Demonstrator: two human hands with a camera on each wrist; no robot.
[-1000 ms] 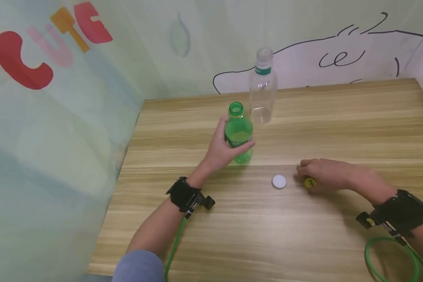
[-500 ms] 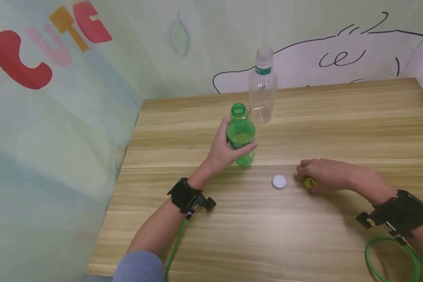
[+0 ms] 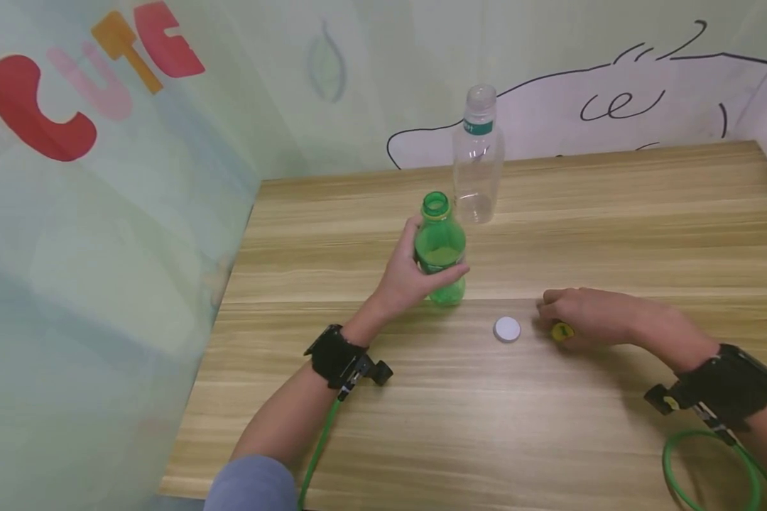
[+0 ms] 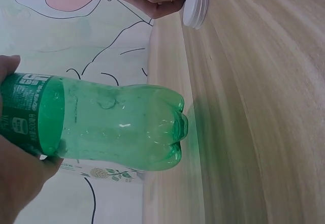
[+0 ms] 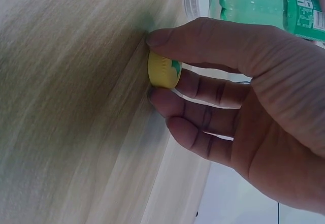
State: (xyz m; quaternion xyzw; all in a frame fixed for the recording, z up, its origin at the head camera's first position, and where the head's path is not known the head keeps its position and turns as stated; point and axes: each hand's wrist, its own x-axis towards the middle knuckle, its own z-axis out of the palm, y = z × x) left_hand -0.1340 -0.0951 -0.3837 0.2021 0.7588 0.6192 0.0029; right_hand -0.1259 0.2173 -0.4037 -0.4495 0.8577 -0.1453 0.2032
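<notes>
My left hand (image 3: 405, 278) grips an uncapped green bottle (image 3: 442, 245) around its label. In the left wrist view the base of the green bottle (image 4: 122, 125) hangs just above the table, its green tint showing on the wood. My right hand (image 3: 591, 316) pinches a yellow cap (image 3: 562, 331) at the table surface; the right wrist view shows the yellow cap (image 5: 163, 70) between thumb and fingers, with a green mark on its top. A white cap (image 3: 507, 329) lies between the two hands, nearer the right one.
Behind the green bottle a clear bottle (image 3: 477, 167) without a cap stands near the back edge of the wooden table (image 3: 639, 213). Green cables (image 3: 319, 451) run from both wrist straps. Walls with drawings border the table at the back and left.
My left hand has moved slightly to the right and toward the front edge, carrying the green bottle. My right hand and the yellow cap have stayed in place.
</notes>
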